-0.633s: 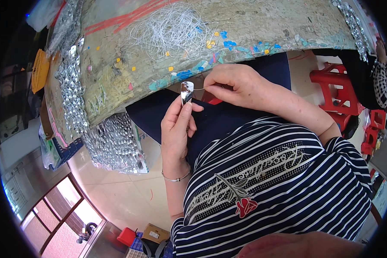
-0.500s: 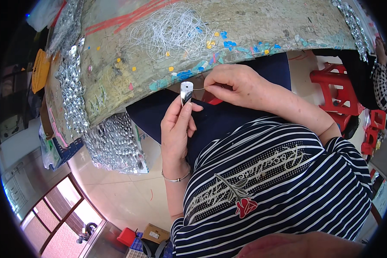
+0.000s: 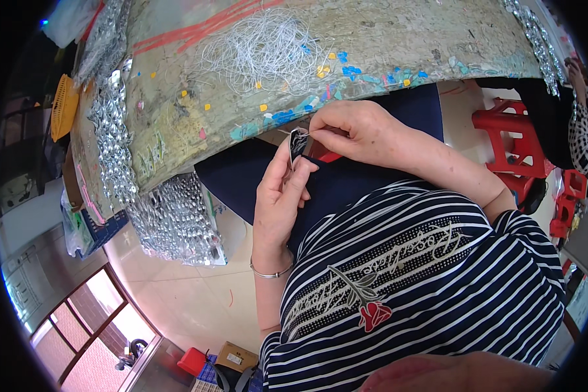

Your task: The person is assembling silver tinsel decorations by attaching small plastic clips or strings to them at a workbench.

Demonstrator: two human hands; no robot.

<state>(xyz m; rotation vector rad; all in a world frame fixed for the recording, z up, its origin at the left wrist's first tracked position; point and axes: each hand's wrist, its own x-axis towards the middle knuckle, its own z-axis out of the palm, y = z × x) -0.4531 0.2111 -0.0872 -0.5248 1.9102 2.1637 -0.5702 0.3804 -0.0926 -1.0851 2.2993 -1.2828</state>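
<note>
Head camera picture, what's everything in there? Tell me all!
Table: one, grey-brown, top
Shiny piece: one, silver and dark, centre, near table edge
String heap: one, white, on table
Scraps: many, blue, yellow, pink, along table edge
Shiny strands: many, silver, both table ends
Basket: one, yellow, far left
Stools: two or more, red, right
Box: one, brown, bottom
Other person's sleeve: one, black-and-white, right edge
Striped shirt: one, navy and white, lower right
Left hand: one, bare, gripping shiny piece
Right hand: one, bare, beside it

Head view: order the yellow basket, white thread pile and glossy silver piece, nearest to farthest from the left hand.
1. Glossy silver piece: held in the left hand.
2. White thread pile: ahead, on the worktable.
3. Yellow basket: far left, beside the worktable's edge.
</note>
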